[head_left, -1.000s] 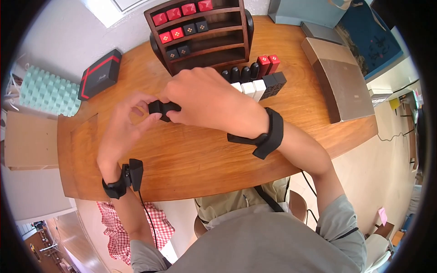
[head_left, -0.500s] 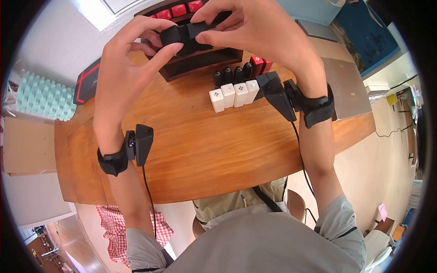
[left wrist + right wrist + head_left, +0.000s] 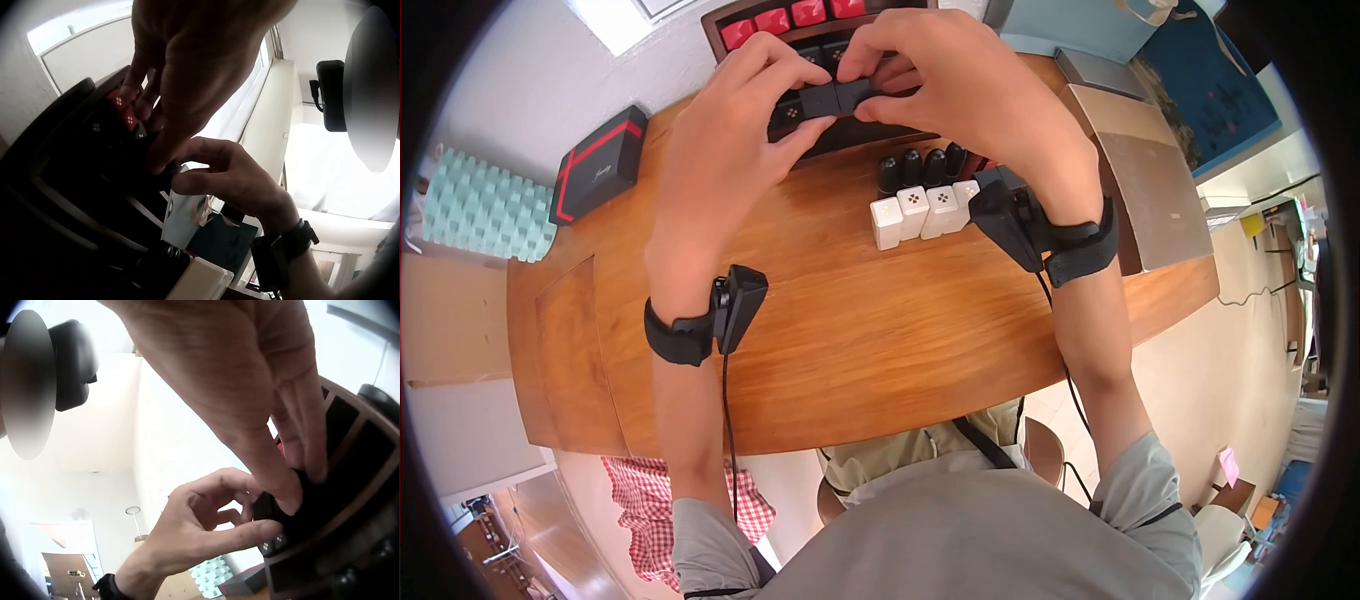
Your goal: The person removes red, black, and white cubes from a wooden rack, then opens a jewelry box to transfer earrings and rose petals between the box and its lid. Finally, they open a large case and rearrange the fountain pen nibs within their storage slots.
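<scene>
Both hands are raised in front of a dark wooden tiered rack. Between thumb and fingers, my left hand pinches a small black box. My right hand pinches a second black box, side by side with the first at the lower shelf. Just left of them a black box with a dotted emblem sits on the rack. Red boxes line the top shelf. In the left wrist view the fingers and the dark rack hide most of the held boxes.
Several white boxes stand on the wooden table, with black rounded tubes behind them. At left are a ribboned black box and a mint bumpy block. A cardboard box occupies the right side.
Both hands have moved from over the table up to the rack, carrying the black boxes. The two boxes now sit closer together at the shelf than half a second ago.
</scene>
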Tool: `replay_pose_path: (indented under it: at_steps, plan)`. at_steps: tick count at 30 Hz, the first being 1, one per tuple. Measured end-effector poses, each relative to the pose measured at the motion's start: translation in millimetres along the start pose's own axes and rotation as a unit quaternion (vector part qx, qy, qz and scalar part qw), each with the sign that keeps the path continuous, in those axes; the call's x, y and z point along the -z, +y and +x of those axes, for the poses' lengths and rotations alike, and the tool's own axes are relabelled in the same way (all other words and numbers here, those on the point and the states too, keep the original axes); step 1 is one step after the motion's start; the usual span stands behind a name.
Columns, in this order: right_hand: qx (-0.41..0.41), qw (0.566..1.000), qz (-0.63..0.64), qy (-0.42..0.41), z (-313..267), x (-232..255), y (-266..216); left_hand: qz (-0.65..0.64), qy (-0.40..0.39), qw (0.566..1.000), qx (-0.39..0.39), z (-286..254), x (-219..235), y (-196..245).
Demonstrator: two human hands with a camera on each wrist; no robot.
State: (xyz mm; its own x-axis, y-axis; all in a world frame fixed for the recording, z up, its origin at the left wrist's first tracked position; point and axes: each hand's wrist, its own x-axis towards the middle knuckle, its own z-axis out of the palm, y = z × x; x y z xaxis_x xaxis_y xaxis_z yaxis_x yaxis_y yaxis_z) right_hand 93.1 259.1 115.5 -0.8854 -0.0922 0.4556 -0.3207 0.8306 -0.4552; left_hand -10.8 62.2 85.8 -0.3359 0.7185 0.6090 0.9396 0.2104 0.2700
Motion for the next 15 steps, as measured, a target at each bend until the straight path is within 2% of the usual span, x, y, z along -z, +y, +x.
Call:
replay_pose_path:
  at_steps: [1, 3, 4, 6, 15]
  plan:
    - [0.001, 1.0, 0.0, -0.001, -1, -8, 7, 0.01, 0.002, 1.0, -0.006, 0, -1, -2]
    - [0.068, 0.994, -0.045, 0.076, -2, -25, 23, 0.02, 0.006, 1.0, -0.012, -2, -2, -1]
    - [0.07, 0.994, -0.045, 0.076, -3, -28, 26, 0.032, 0.002, 0.999, 0.0, -2, -2, 0]
    - [0.058, 0.994, 0.008, 0.088, -4, -30, 31, 0.044, -0.002, 0.999, 0.011, -3, -3, 1]
    - [0.018, 0.996, -0.045, 0.072, -3, -25, 20, 0.071, -0.029, 0.997, 0.0, -6, -7, -4]
